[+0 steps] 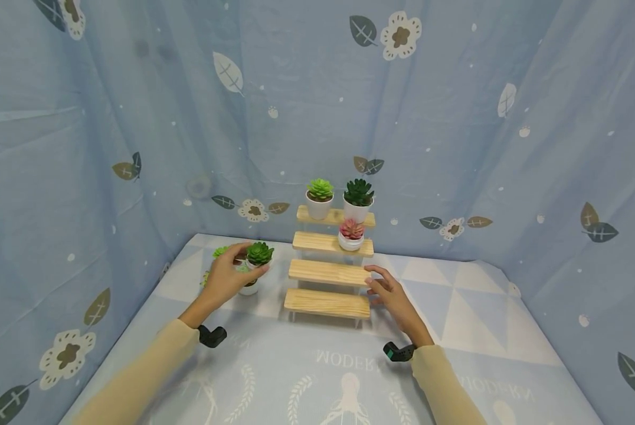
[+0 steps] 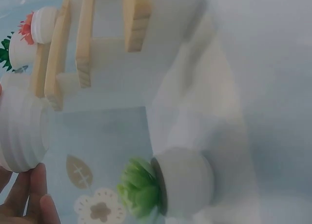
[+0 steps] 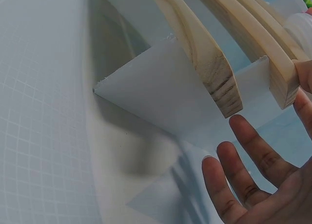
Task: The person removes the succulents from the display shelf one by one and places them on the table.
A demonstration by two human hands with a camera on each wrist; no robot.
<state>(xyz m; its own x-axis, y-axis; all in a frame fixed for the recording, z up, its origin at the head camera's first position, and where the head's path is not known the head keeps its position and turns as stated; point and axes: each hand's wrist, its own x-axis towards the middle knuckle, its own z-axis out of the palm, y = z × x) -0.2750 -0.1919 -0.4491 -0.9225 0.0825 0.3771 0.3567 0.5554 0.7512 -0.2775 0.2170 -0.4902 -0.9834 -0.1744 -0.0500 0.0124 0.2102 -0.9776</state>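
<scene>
Honestly, from over here I'd keep that dark-green potted succulent (image 1: 259, 254) level in the left hand's (image 1: 227, 276) pinch, left of the four-tier wooden stand (image 1: 327, 303), with the right hand (image 1: 398, 302), pinching its right end, bracing it.

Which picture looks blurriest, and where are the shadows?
Left wrist view: haziest, its green succulent and white pot soft-edged; right wrist view: blurry shadows on the tablecloth by the wooden stand; head view: clearer, evenly lit, with faint round smudges upper left.
</scene>
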